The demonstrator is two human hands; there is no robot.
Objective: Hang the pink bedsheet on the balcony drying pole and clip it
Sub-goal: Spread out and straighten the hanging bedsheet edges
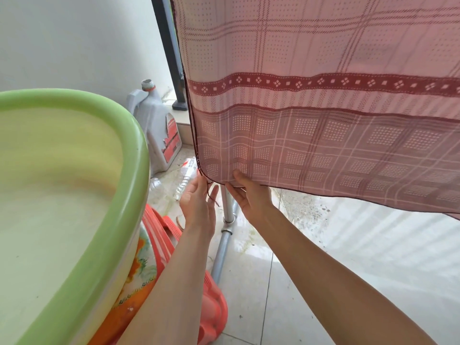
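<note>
The pink checked bedsheet (311, 100) hangs down across the upper right, with a dark red patterned band and a darker lower border. The pole it hangs from is out of view above. My right hand (249, 192) pinches the sheet's bottom hem close to its lower left corner, thumb on the front of the cloth. My left hand (198, 200) is just left of that corner, palm facing right and fingers spread, holding nothing; a loose dark thread dangles in front of it. No clips are visible.
A big green-rimmed basin (119, 190) fills the left, resting on a red plastic stool (214, 307). A metal rack leg (224, 247) stands on the tiled floor below my hands. A grey jug (159, 130) and clear plastic bottles (185, 178) lie by the wall.
</note>
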